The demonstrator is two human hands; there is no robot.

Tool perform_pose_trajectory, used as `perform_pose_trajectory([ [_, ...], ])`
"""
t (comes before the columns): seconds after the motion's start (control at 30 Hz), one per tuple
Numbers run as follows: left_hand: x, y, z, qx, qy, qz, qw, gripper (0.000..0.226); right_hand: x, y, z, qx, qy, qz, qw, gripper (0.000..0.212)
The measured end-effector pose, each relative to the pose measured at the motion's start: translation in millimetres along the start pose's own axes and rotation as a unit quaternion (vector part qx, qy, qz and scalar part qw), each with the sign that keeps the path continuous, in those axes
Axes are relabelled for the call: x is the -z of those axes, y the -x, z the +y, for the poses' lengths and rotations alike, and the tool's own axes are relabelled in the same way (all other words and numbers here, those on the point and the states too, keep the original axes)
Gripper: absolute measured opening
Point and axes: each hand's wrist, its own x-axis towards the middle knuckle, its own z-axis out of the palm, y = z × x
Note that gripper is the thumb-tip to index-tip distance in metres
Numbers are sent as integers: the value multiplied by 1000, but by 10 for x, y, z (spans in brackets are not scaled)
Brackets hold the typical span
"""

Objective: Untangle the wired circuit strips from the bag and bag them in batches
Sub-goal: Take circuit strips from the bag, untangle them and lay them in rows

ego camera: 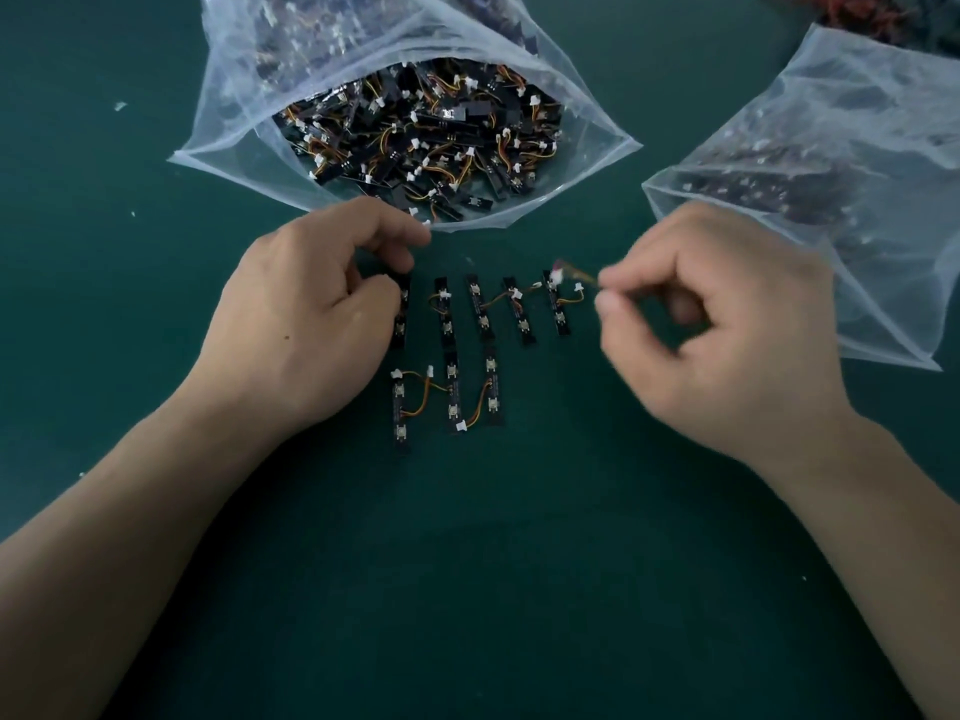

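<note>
An open clear bag full of tangled black circuit strips with orange wires and white plugs lies at the top centre. Below its mouth, several untangled strips lie in two rows on the green table. My left hand pinches the leftmost strip of the upper row. My right hand, blurred, pinches the orange wire of the rightmost strip in the upper row. Three strips form the lower row.
A second clear bag holding dark strips lies at the right, its mouth by my right hand. A pile of red and black wired parts shows at the top right corner. Small white scraps dot the green table at the left.
</note>
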Motion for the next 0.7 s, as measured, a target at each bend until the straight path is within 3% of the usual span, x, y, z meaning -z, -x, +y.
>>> perform_pose_trajectory([
  [0.3, -1, -1, -11, -4, 2, 0, 1000, 48, -80, 189, -199, 47, 34, -115, 992, 17],
  [0.57, 4, -2, -11, -2, 0, -1, 1000, 49, 77, 165, -140, -15, -80, -258, 963, 24],
  [0.7, 3, -6, -15, -4, 3, -1, 1000, 48, 179, 127, -86, -59, -86, -289, 952, 41],
])
